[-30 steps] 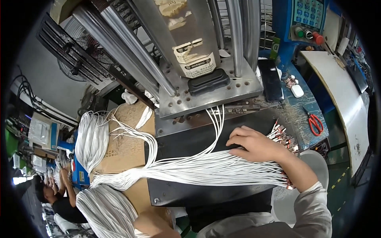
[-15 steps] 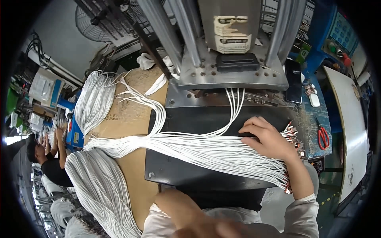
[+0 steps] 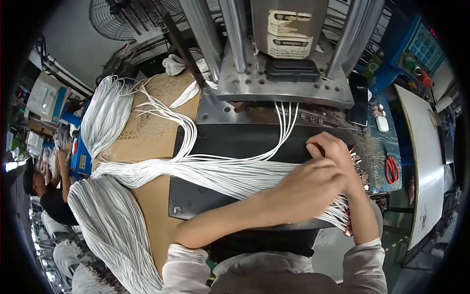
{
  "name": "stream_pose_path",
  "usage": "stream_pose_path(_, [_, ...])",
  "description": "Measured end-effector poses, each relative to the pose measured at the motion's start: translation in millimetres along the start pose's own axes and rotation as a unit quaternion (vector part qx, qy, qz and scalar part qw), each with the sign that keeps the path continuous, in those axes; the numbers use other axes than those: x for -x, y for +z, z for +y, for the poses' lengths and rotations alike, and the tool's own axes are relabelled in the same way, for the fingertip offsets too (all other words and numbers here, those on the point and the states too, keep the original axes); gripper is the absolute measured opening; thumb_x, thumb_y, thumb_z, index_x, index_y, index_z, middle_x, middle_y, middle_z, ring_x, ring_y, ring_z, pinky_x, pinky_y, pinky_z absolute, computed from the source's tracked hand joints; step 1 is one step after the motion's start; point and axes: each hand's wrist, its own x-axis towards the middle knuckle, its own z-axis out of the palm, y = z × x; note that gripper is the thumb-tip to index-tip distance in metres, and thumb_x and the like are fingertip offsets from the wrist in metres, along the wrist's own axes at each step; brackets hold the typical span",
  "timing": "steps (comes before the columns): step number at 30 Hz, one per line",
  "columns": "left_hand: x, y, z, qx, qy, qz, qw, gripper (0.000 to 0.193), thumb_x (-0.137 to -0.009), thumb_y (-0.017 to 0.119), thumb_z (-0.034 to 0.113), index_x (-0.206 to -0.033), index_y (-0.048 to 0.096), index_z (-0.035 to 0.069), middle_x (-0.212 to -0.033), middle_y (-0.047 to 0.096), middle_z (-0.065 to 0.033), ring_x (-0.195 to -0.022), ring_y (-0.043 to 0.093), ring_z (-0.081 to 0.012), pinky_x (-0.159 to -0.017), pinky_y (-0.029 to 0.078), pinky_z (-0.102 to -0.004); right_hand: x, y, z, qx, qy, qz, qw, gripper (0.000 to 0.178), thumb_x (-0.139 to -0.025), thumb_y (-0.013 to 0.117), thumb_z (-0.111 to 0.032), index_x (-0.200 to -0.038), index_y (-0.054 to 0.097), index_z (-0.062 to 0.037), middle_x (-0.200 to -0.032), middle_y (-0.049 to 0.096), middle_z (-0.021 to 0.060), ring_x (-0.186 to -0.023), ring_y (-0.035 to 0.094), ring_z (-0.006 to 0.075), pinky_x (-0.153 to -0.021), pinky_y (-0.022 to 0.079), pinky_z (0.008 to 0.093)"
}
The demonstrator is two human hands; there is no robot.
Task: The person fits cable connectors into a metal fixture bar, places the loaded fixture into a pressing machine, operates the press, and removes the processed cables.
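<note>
A long bundle of white cables (image 3: 225, 179) lies across the black work surface (image 3: 196, 201); several have red and metal tips at the right end. My left hand (image 3: 313, 186) reaches over the bundle to its right end, fingers curled in and slightly blurred; anything in them is hidden. Right beside it, my right hand (image 3: 338, 154) has bent fingers close to the left hand's knuckles, above the cable ends. I cannot make out what it holds. Several cables curve away from the bundle, up under the metal plate (image 3: 284, 93) of a press.
Coiled white cables (image 3: 107, 115) rest on cardboard (image 3: 147, 139) at the left, and a larger hank (image 3: 115, 225) hangs nearer me. Red-handled pliers (image 3: 391, 169), a dark phone (image 3: 358, 98) and a blue control box (image 3: 416, 49) are at the right. A co-worker (image 3: 54, 196) is far left.
My left hand has swung up from the lower edge, across the bundle to my right hand. The right hand's fingers have curled in and risen slightly. The whole view has shifted a little.
</note>
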Motion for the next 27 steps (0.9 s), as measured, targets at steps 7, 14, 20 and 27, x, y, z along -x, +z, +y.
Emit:
stream_pose_path(7, [44.3, -69.1, -73.2, -0.306, -0.162, -0.065, 0.936, 0.029, -0.086, 0.057, 0.003, -0.112, 0.068, -0.003, -0.101, 0.073, -0.0198, -0.082, 0.072, -0.0358, -0.074, 0.060, -0.0415, 2.1, -10.0, 13.9, 0.117, 0.067, 0.061, 0.989, 0.021, -0.090, 0.072, -0.020, -0.089, 0.067, 0.0005, -0.066, 0.064, 0.0167, -0.062, 0.064, 0.0378, -0.062, 0.050, 0.0439])
stream_pose_path(14, [72.0, -131.0, -79.3, -0.362, -0.128, -0.051, 0.922, 0.022, -0.092, 0.064, 0.012, -0.110, 0.070, -0.001, -0.101, 0.072, -0.0152, -0.088, 0.068, -0.0357, -0.075, 0.054, -0.0420, -10.0, -23.5, -8.2, 0.022, 0.105, 0.093, 0.990, 0.026, -0.091, 0.071, -0.022, -0.080, 0.067, 0.0010, -0.064, 0.063, 0.0177, -0.062, 0.064, 0.0367, -0.061, 0.050, 0.0428])
stream_pose_path(20, [74.0, -87.3, -42.8, -0.169, -0.202, -0.108, 0.959, 0.020, -0.090, 0.068, 0.015, -0.101, 0.069, -0.002, -0.095, 0.068, -0.0155, -0.087, 0.065, -0.0352, -0.079, 0.052, -0.0402, -0.2, -46.2, 13.6, 0.142, 0.084, 0.030, 0.986, 0.025, -0.096, 0.066, -0.022, -0.087, 0.070, 0.0010, -0.072, 0.065, 0.0146, -0.066, 0.064, 0.0289, -0.067, 0.051, 0.0366])
stream_pose_path(27, [76.1, -72.2, -27.7, -0.212, -0.195, -0.055, 0.956, 0.019, -0.089, 0.070, 0.012, -0.098, 0.067, -0.004, -0.088, 0.064, -0.0161, -0.081, 0.063, -0.0337, -0.077, 0.052, -0.0396, -5.5, -29.7, -12.2, -0.132, -0.035, -0.244, 0.960, 0.035, -0.098, 0.062, -0.033, -0.101, 0.072, -0.0002, -0.097, 0.066, 0.0143, -0.088, 0.064, 0.0264, -0.078, 0.051, 0.0365])
